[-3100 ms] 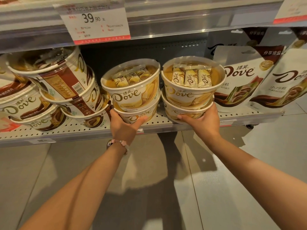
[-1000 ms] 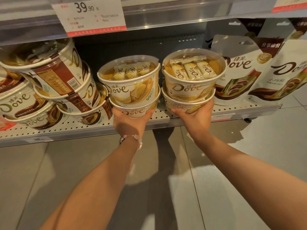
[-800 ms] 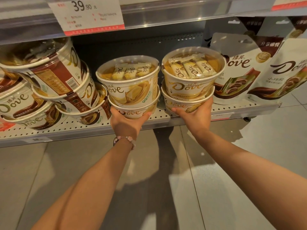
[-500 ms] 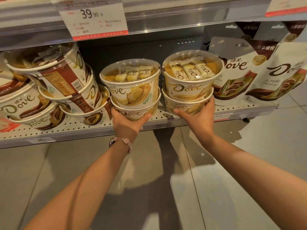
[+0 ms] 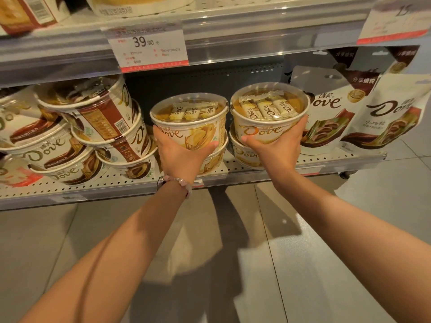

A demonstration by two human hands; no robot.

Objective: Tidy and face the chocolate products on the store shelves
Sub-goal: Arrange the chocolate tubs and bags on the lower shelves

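Two stacks of yellow-and-white Dove chocolate tubs stand side by side on the perforated shelf [image 5: 121,183]. My left hand [image 5: 180,155] grips the upper left tub [image 5: 193,129] from the front, thumb and fingers curled round its sides. My right hand [image 5: 277,145] grips the upper right tub [image 5: 263,117] the same way. A lower tub [image 5: 214,159] sits under the left one, and another lower tub [image 5: 242,152] under the right one. Both top tubs have clear lids showing wrapped bars, and their Dove logos face forward.
Brown-and-white Dove tubs [image 5: 93,127] lean in a tilted pile at the left. Dove pouches [image 5: 326,113] stand at the right. A price tag [image 5: 149,45] reading 39.90 hangs on the upper shelf rail [image 5: 256,26]. Tiled floor lies below.
Both hands have moved up from the lower tubs to the upper tubs. The camera view has shifted upward, showing more of the shelf above.
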